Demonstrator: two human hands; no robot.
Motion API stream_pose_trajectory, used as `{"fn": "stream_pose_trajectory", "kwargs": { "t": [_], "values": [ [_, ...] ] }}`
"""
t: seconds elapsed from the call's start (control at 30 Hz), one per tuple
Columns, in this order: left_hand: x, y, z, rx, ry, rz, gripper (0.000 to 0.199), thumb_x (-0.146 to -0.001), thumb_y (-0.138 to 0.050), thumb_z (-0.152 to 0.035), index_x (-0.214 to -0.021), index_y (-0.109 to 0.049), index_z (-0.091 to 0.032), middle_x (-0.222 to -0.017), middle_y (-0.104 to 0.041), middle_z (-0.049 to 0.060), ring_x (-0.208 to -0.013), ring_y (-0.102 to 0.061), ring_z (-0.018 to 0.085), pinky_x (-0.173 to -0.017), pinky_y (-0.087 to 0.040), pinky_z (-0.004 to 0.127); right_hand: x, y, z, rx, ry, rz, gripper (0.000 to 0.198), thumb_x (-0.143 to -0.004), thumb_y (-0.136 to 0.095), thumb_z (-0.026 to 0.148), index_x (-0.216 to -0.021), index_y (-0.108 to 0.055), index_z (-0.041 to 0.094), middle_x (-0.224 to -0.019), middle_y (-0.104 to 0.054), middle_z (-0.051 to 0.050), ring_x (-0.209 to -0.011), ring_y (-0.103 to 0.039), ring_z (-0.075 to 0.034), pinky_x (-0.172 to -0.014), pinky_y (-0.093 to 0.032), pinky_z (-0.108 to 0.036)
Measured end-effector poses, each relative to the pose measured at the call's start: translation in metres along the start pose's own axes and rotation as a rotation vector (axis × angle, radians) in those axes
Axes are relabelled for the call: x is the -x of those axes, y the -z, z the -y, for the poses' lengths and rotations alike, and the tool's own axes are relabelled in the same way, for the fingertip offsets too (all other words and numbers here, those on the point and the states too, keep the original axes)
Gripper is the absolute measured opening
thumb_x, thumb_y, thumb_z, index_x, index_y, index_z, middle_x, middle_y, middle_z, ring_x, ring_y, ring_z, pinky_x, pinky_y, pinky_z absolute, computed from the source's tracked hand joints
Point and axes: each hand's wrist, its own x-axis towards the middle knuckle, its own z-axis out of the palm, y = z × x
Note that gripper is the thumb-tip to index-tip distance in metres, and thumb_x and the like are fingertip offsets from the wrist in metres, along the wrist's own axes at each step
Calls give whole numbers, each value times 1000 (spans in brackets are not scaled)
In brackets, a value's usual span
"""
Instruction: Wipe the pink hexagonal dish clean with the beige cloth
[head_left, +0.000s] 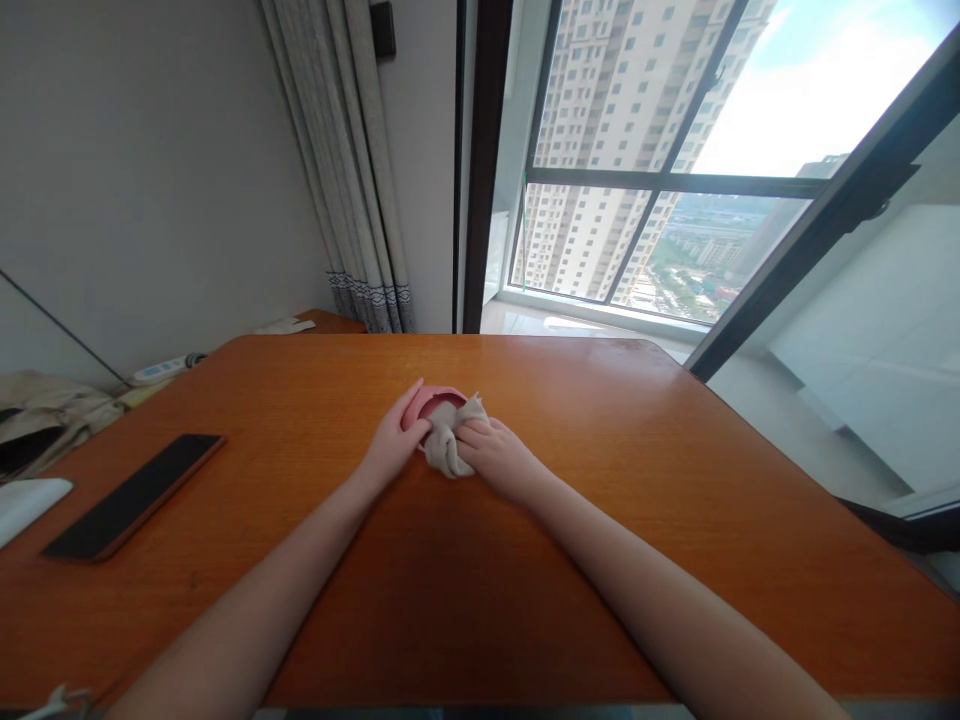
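A pink bowl-like item (pixel 436 394) is held above or against the middle of the wooden table (pixel 480 600), its hollow side facing me. My left hand (pixel 391 432) grips its left edge, thumb at the front and fingers around the outer side. My right hand (pixel 498 455) is closed on a bunched light-grey cloth (pixel 447 448), which presses against the front and inside of the pink item. The cloth hides the lower part of the pink item. Some of my right fingertips are buried in the cloth's folds.
A dark flat phone-like slab (pixel 135 497) lies on the table at left, beside a white object (pixel 30 502). Beyond the left edge are a power strip (pixel 161 369) and crumpled fabric (pixel 45 405). A curtain (pixel 349 180) and a large window (pixel 660 180) stand behind the table.
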Motion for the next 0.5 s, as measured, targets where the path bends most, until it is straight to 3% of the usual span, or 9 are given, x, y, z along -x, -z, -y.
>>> {"fn": "stream_pose_trajectory", "kwargs": {
  "t": [0.07, 0.2, 0.3, 0.43, 0.5],
  "values": [
    [1, 2, -4, -23, -33, 21, 66, -69, -60, -21, -133, -45, -18, -141, -44, 8, -131, -37, 25, -112, -25, 37, 2, -2, -2, 48, -4, -6, 18, -93, -43, 20, -88, -60, 18, -85, -59, -4, -86, -48, -18, -76, -39, -32],
    [12, -14, -6, 182, 21, -69, 73, -72, -62, -29, -138, -32, -20, -139, -45, 9, -126, -44, 23, -106, -34, 36, 4, -7, 2, 46, -77, -55, 17, -92, -44, 18, -87, -61, 18, -83, -59, -4, -85, -48, -18, -77, -39, -33],
    [15, -20, -3, 223, 35, -62, 61, -70, -64, -27, -127, -44, -18, -125, -55, 9, -116, -52, 23, -100, -39, 36, 1, -6, 6, -35, -110, -77, 14, -90, -46, 16, -91, -61, 18, -86, -60, -5, -87, -47, -19, -80, -41, -34],
    [7, -10, 1, 161, -2, -32, 43, -69, -62, -24, -111, -55, -18, -113, -61, 6, -109, -54, 23, -98, -39, 36, 0, -2, 5, -152, -48, -46, 13, -86, -47, 16, -88, -60, 17, -84, -59, -5, -84, -48, -19, -76, -45, -32],
    [5, -6, 4, 209, 30, 1, 41, -71, -61, -28, -110, -57, -18, -111, -62, 5, -107, -55, 23, -95, -40, 35, 3, 2, 4, -201, -39, -133, 13, -85, -47, 18, -86, -60, 18, -83, -59, -6, -84, -49, -20, -76, -46, -33]
  ]
}}
